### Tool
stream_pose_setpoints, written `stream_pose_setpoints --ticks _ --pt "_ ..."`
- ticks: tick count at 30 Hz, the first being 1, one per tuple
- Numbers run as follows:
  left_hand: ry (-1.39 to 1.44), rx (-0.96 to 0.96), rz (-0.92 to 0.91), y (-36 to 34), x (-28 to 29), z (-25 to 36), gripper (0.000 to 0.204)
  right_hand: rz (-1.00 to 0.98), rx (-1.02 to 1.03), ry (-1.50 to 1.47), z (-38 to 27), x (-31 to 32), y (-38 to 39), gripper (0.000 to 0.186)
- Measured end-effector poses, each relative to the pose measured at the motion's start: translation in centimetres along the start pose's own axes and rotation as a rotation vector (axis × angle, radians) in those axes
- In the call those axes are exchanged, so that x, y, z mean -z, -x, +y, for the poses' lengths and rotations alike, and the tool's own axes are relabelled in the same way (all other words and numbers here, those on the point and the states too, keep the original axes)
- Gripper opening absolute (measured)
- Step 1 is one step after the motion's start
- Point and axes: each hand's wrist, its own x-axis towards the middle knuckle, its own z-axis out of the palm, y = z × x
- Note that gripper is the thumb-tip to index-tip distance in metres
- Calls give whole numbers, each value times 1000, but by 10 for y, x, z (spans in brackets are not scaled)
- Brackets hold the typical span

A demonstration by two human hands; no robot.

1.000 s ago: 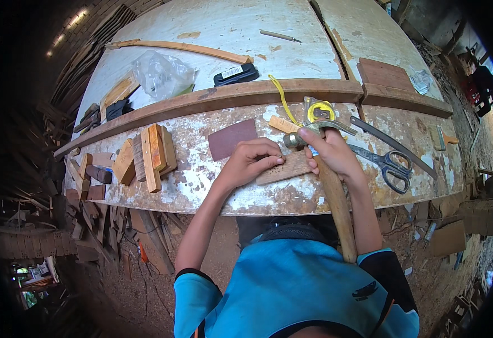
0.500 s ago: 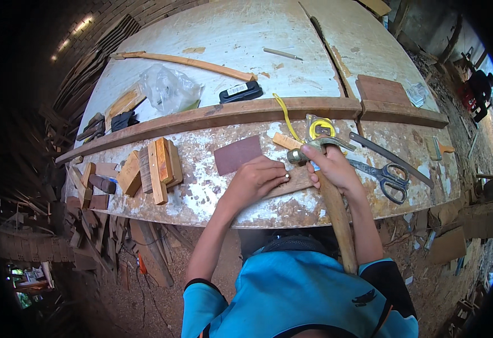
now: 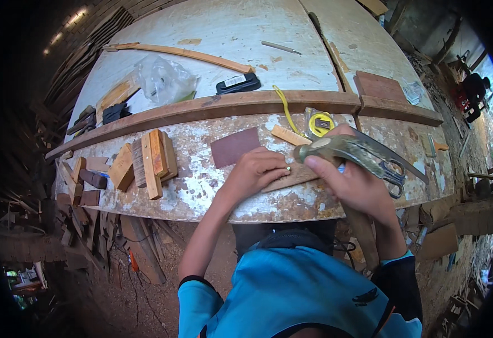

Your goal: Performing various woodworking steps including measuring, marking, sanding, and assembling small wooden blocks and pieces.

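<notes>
My left hand (image 3: 252,173) rests on a flat wooden piece (image 3: 292,179) near the bench's front edge. Its thumb and fingers pinch a small peg-like piece (image 3: 289,168) with a pale round end; whether it is a nail or a dowel I cannot tell. In my right hand (image 3: 354,179) is a claw hammer (image 3: 328,147), gripped high on its wooden handle, close to the head. The hammer's face hangs just right of and beyond the pinched piece, apart from it. Scissors (image 3: 394,181) lie partly hidden behind the hammer's claw.
A yellow tape measure (image 3: 318,123), a small wood strip (image 3: 289,136) and brown sandpaper (image 3: 235,147) lie beyond my hands. Wooden blocks (image 3: 155,160) stand at left. A long wooden rail (image 3: 212,108) crosses the bench; a plastic bag (image 3: 165,81) and a black case (image 3: 238,84) sit behind it.
My right hand has lifted the hammer, and its head is higher, with the claw now over the scissors. My left hand keeps its pinch in the same place. The view has shifted slightly.
</notes>
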Motion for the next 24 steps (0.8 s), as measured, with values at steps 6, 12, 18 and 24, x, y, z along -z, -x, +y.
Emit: stream_pose_setpoints --ticks 6,12,18,24 --pt "10 -9 -6 0 2 4 15 -163 -170 118 16 -12 -5 24" --pt "46 31 -7 1 2 7 15 -168 -191 80 2 -7 -2 37" --pt "53 -7 -9 -2 2 5 14 -221 -181 150 28 -14 -5 35" --pt "52 15 -9 -1 2 5 14 -88 101 93 11 -16 1 26"
